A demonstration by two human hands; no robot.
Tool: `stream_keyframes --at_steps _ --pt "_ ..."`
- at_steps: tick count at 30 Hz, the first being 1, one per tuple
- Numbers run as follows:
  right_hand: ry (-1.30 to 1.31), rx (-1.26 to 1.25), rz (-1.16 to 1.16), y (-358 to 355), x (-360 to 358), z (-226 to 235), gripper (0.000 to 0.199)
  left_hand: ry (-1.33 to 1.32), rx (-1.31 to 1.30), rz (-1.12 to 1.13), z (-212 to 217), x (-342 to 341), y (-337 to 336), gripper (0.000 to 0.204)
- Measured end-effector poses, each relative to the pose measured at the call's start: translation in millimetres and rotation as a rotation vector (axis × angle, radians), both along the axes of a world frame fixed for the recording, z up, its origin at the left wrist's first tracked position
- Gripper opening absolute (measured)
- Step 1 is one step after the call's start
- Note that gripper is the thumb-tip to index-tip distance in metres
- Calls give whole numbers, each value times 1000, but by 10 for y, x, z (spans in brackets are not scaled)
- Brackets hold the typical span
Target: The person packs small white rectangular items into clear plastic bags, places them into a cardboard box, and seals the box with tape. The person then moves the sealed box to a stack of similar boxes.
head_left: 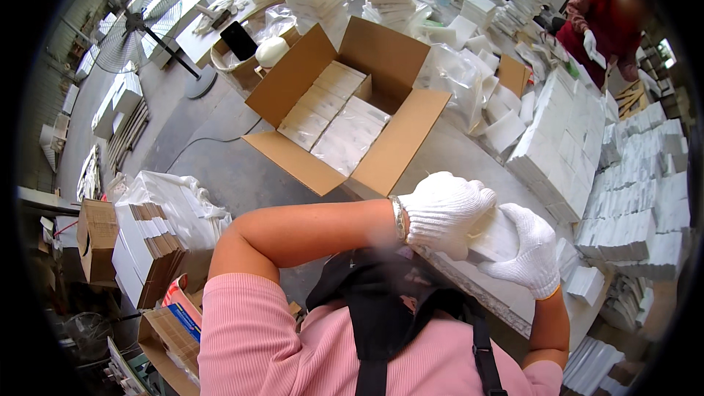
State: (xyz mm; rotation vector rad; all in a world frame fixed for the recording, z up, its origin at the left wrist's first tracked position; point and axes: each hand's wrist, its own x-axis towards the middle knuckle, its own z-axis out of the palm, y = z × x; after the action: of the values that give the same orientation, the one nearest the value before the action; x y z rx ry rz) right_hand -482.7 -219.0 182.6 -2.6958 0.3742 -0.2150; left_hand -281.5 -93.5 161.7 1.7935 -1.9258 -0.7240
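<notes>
the left hand in a white knit glove (449, 214) curls knuckles-up over one end of a pale, white-grey rectangular block of stone (493, 240), its fingertips hidden, so i cannot tell just what they pinch; the right hand in a matching glove (529, 253) closes around the other end, thumb on the near side and fingers over the far side. the block lies between the two hands, above the near edge of the grey bench (463, 152); with so much of it covered, its long axis cannot be told for sure. ahead of the hands and to their left stands an open brown cardboard box (403, 148), flaps spread, the left hand being the nearer to it. inside, white marble-like blocks in clear film (350, 132) sit side by side, and bare inner cardboard shows at the far right corner. right of the box lie a crumpled clear plastic bag (456, 77) and a broad white stack of stone slabs (561, 139). farther off, a co-worker in red (605, 26) handles a white piece, while a black standing fan (138, 22) is at far left.
</notes>
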Motion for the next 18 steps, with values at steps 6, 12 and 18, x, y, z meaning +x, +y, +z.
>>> stream_keyframes --at_steps 6,12,18 --pt "-162 -136 -36 -91 1107 342 84 -233 -80 -46 585 1219 -132 80" --pt "-122 -114 -70 -220 2367 40 89 -198 -171 -48 181 2470 -258 85" --pt "15 -107 -95 -228 3108 -388 88 -141 -124 -25 -333 3129 -274 78"
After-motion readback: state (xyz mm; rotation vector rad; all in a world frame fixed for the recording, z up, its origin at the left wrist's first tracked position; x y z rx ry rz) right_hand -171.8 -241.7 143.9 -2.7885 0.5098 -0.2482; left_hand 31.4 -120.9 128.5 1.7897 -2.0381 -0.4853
